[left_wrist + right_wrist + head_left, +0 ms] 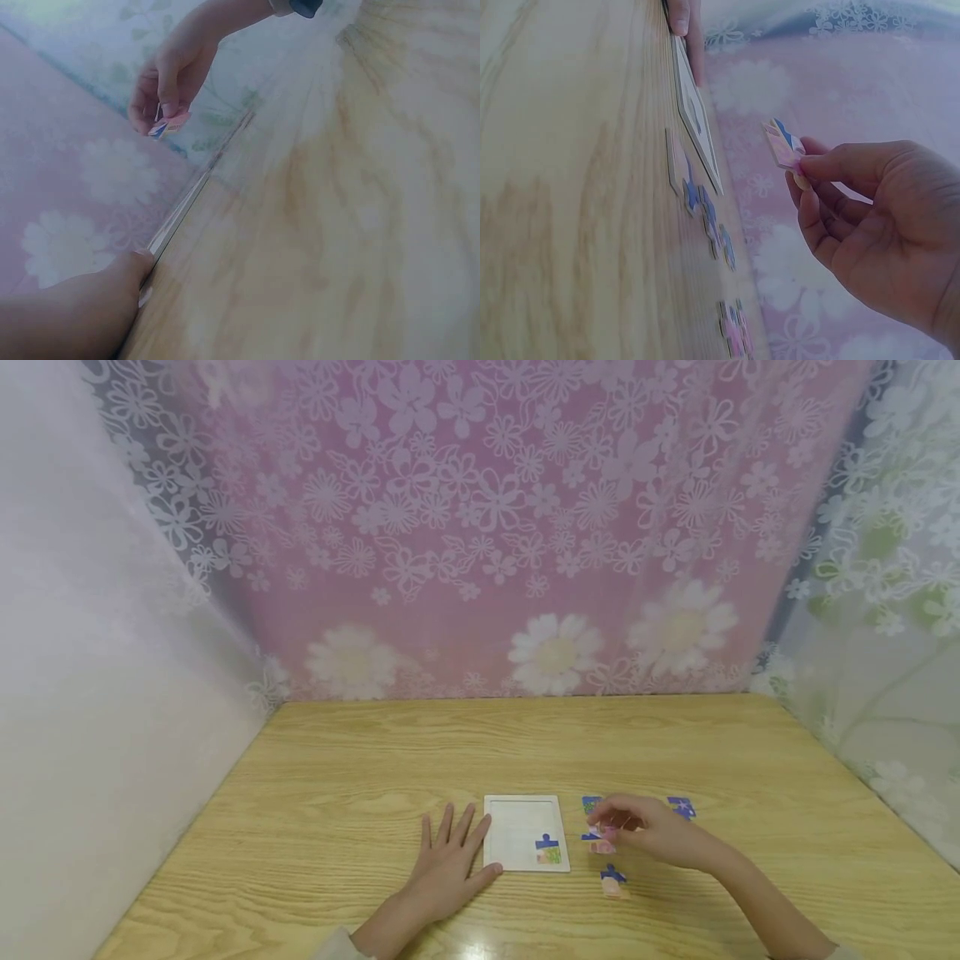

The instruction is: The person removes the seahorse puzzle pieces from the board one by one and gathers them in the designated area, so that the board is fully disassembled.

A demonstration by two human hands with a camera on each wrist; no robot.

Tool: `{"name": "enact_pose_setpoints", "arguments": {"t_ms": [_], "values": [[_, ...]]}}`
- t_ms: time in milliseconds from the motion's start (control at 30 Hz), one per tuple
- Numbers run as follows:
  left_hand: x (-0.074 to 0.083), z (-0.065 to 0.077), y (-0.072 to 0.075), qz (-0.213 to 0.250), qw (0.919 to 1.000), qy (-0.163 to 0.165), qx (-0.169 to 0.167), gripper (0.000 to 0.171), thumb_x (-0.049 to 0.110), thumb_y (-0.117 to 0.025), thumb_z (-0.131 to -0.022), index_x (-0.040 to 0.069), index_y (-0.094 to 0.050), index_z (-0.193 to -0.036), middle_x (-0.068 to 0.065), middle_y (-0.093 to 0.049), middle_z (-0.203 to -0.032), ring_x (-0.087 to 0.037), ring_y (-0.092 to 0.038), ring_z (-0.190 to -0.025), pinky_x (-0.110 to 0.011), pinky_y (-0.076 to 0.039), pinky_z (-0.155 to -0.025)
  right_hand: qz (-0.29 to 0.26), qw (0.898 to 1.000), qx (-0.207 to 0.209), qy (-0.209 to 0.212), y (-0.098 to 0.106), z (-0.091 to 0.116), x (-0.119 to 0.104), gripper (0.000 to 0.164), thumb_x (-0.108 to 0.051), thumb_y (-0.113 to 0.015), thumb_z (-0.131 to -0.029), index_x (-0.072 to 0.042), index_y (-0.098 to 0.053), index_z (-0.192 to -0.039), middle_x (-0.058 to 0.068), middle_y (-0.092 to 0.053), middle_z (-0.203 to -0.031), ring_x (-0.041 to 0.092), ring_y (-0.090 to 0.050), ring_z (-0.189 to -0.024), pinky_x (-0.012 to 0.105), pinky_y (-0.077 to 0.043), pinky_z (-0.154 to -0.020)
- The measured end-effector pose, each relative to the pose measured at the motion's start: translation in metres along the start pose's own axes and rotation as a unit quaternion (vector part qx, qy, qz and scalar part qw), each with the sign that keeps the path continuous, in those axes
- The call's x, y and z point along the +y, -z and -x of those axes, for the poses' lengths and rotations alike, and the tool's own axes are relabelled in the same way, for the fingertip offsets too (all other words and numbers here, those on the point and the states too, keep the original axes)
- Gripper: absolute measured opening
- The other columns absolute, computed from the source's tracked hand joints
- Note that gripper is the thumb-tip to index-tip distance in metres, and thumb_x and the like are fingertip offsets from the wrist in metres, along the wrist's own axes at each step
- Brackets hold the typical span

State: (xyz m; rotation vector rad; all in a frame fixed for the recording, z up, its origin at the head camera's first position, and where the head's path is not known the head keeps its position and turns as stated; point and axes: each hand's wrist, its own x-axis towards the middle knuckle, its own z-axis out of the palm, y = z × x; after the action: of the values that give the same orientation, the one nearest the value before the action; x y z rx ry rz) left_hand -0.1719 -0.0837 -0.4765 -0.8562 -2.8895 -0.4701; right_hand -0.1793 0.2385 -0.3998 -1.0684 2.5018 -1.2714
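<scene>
My left hand [444,868] lies with its fingers spread, thumb and index finger touching the left edge of a white puzzle tray [513,835]. One blue, green and orange puzzle piece [548,852] is in the tray's lower right corner. To the right of the tray, my right hand [651,831] pinches a pink and blue puzzle piece [782,148] between thumb and fingers, held above the table in both wrist views. Beneath and around this hand lie loose pieces: a blue-green one [591,803], a blue and peach one [612,882] and a purple one [681,807], some partly hidden.
The wood-grain table [360,760] reaches back to a pink flowered curtain [465,527]. Pale cloth hangs along the left and right sides. In the right wrist view, several loose pieces [733,326] lie near the tray.
</scene>
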Motion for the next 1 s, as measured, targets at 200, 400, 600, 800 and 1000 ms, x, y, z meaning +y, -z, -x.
{"name": "enact_pose_setpoints", "arguments": {"t_ms": [200, 400, 600, 800, 1000], "values": [[0.0, -0.001, -0.001, -0.002, 1.0, -0.002, 0.0, 0.07, 0.059, -0.027, -0.093, 0.011, -0.027, -0.145, -0.019, -0.017, -0.148, -0.044, -0.005, -0.133, -0.066, 0.0, -0.097, -0.001, 1.0, 0.011, 0.006, 0.004, 0.011, 0.003, 0.017, -0.01, -0.057, -0.092, -0.004, -0.059, -0.108, 0.004, -0.06, -0.099, 0.015, -0.056, -0.083, 0.026, -0.048, -0.068], [0.001, -0.001, 0.0, -0.004, 1.0, 0.0, -0.001, 0.07, 0.058, -0.028, -0.093, 0.011, -0.028, -0.145, -0.019, -0.019, -0.148, -0.044, -0.006, -0.133, -0.066, 0.0, -0.097, -0.003, 1.0, 0.016, 0.003, 0.007, 0.02, 0.005, 0.015, -0.01, -0.055, -0.092, -0.006, -0.06, -0.106, 0.005, -0.059, -0.097, 0.015, -0.056, -0.083, 0.027, -0.048, -0.068], [0.001, -0.001, 0.0, -0.001, 1.0, 0.003, 0.0, 0.07, 0.059, -0.028, -0.093, 0.012, -0.028, -0.145, -0.018, -0.019, -0.148, -0.044, -0.006, -0.133, -0.065, 0.001, -0.097, 0.009, 0.999, 0.033, -0.003, 0.013, 0.032, 0.006, 0.014, -0.007, -0.055, -0.092, -0.005, -0.061, -0.104, 0.004, -0.061, -0.096, 0.012, -0.057, -0.083, 0.026, -0.047, -0.067], [0.001, -0.001, -0.001, -0.001, 0.9999, 0.012, -0.004, 0.071, 0.06, -0.027, -0.092, 0.013, -0.027, -0.146, -0.017, -0.018, -0.149, -0.042, -0.004, -0.134, -0.064, 0.002, -0.098, 0.028, 0.998, 0.047, -0.002, 0.018, 0.043, 0.009, 0.014, -0.007, -0.056, -0.091, -0.007, -0.062, -0.104, -0.001, -0.062, -0.097, 0.01, -0.057, -0.084, 0.026, -0.048, -0.066], [0.0, -0.001, 0.0, -0.005, 0.9999, 0.011, -0.004, 0.071, 0.06, -0.028, -0.092, 0.013, -0.027, -0.146, -0.017, -0.018, -0.149, -0.042, -0.005, -0.133, -0.065, 0.002, -0.098, 0.008, 0.999, 0.042, 0.009, 0.022, 0.053, 0.015, 0.015, -0.002, -0.056, -0.09, -0.003, -0.062, -0.104, 0.003, -0.062, -0.101, 0.008, -0.058, -0.09, 0.024, -0.049, -0.073]]}}
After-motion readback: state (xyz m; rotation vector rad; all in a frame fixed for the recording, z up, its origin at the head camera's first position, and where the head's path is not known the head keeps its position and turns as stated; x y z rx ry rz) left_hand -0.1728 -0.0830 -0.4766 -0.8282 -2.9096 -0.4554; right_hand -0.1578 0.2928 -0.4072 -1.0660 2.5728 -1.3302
